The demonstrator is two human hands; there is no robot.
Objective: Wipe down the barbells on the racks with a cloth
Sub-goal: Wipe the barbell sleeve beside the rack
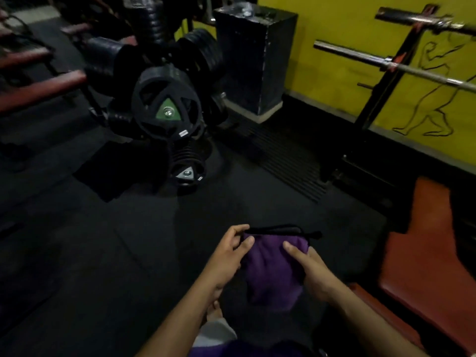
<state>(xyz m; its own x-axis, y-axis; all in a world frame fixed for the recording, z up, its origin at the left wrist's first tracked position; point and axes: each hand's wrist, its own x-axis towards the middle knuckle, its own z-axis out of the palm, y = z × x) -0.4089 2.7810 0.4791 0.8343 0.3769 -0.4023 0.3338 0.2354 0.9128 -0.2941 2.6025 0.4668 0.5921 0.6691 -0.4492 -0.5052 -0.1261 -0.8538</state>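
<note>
Dim gym, black rubber floor (108, 253), yellow wall (342, 57) with a black line drawing of a muscled figure (435, 99); no readable writing on it. Landmark: weight-plate tree (164, 99), upper middle of view, stacked with black plates; front plate has a green triangular hub, and a small white label on its lower rim is too blurred to read. Just right of the tree and behind it stands a black pillar (255, 57) on a pale base. Further right, against the wall, a black rack (386, 81) carries two chrome barbells: lower barbell (391, 64) and upper barbell (422, 20), both well apart from the hands. Left of the tree, red padded benches (38, 88), blurred. Far right and nearer the camera than the tree, an orange-red bench pad (427, 253). Purple cloth (273, 264) with a black edge is held in the air below the tree, above the floor, between both hands. Left hand (229, 256) pinches the cloth's upper left corner, thumb and fingers curled on the black edge. Right hand (309, 269) grips the cloth's right side, thumb lying across the top face, fingers hidden under the fabric. Cloth touches neither barbell.
</note>
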